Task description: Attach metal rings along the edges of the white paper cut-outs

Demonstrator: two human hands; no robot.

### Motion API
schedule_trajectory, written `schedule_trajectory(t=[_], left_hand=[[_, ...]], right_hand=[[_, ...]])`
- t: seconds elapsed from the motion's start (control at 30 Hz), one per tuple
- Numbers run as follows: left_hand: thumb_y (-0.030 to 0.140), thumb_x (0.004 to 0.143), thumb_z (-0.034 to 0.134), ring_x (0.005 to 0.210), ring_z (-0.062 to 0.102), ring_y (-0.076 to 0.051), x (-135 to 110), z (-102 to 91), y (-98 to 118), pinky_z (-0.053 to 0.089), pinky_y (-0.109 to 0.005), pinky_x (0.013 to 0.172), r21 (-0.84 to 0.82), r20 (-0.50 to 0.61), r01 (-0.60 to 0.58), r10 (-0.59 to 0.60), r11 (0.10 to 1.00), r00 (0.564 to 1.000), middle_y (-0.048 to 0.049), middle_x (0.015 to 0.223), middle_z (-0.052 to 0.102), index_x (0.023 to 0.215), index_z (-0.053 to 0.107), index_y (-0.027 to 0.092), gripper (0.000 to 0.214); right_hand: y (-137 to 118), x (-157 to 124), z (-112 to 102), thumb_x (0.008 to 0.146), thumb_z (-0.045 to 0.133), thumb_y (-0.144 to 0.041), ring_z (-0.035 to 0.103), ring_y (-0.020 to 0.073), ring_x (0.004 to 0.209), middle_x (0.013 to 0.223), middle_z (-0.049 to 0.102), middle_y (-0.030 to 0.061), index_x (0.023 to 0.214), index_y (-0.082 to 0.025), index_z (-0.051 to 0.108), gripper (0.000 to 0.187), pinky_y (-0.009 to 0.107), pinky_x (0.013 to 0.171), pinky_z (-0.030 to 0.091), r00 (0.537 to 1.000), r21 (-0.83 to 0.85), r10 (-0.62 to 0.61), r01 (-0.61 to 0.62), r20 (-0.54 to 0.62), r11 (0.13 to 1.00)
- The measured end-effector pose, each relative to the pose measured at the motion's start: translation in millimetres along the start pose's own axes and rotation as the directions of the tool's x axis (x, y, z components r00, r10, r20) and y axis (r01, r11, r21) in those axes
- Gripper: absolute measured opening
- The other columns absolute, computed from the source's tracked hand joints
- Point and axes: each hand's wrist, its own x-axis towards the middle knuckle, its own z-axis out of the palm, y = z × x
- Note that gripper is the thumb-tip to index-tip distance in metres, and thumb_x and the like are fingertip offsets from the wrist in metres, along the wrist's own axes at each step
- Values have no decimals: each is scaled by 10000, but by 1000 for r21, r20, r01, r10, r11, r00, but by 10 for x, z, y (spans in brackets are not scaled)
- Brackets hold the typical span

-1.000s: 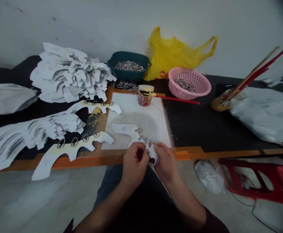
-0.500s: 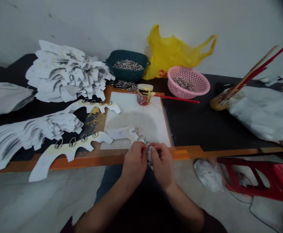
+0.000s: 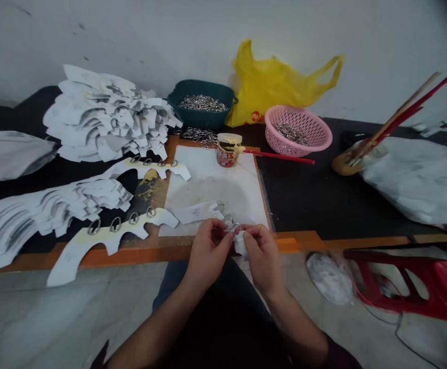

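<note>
Hands (image 3: 208,251) wider apart vs. before, paper strip (image 3: 196,212) w/ rings (image 3: 229,221) turned

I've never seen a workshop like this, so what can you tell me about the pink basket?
The pink plastic basket is a round, open-topped bowl with a thick rim and walls pierced by rows of small holes. It stands at the back of the black tabletop, and its left side appears to touch the crumpled yellow plastic bag. Inside lies a loose heap of small silver metal rings.
</note>
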Motion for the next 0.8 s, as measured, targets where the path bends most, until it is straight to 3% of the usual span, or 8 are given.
schedule_trajectory(t=[0.1, 0.17, 0.43, 0.6, 0.67, 0.8], left_hand=[[258, 737, 561, 730, 528, -138, -19, -24, -16, 430, -250, 655, 263, -2, -174, 181, 949, 983, -20, 790, 553, 787, 553, 181, 92], [256, 758, 532, 702, 529, -138, -36, -24, -15, 424, -248, 639, 304, 31, -184, 184, 935, 983, -15, 759, 561, 771, 557, 184, 77], [298, 759, 536, 625, 515, -127, -13, -50, 60, 403, -236, 573, 315, 75, -153, 136, 937, 988, -2, 687, 564, 731, 561, 181, 123], [296, 764, 516, 536, 468, -98, 1, -12, 7, 391, -215, 511, -47, 124, 44, -38, 998, 992, 22, 643, 517, 710, 504, 181, 128], [268, 770, 506, 565, 474, -90, -18, 19, -39, 397, -207, 523, -95, 109, 19, -8, 995, 994, 7, 730, 534, 699, 489, 175, 118], [189, 776, 487, 706, 522, -108, -73, 66, -113, 421, -215, 624, 77, 48, -140, 136, 987, 990, -12, 828, 554, 726, 492, 173, 53]], right_hand=[[11, -7, -7, 776, 511, -265, 585, 155, 757, 863, 611, 37, 730, -206, 469, 85, 304, 672, 493, 999, -65, -35, 35, -1, 997], [26, -13, -4, 784, 507, -266, 582, 155, 776, 867, 602, 38, 737, -204, 469, 86, 306, 690, 490, 999, -87, -53, 54, 5, 995], [25, -33, 11, 806, 491, -263, 578, 154, 807, 889, 589, 47, 751, -202, 465, 86, 314, 727, 482, 993, -140, -114, 118, 38, 983], [109, -41, -37, 816, 491, -266, 570, 157, 860, 918, 576, 47, 774, -199, 468, 82, 328, 771, 466, 989, -89, -144, 143, -11, 986], [160, -62, -66, 827, 481, -280, 568, 157, 865, 935, 580, 48, 806, -201, 477, 82, 333, 775, 463, 993, -84, -115, 113, -16, 990], [198, -122, -115, 835, 475, -315, 570, 157, 837, 921, 600, 41, 843, -204, 502, 115, 322, 748, 460, 998, -141, -61, 56, -32, 988]])
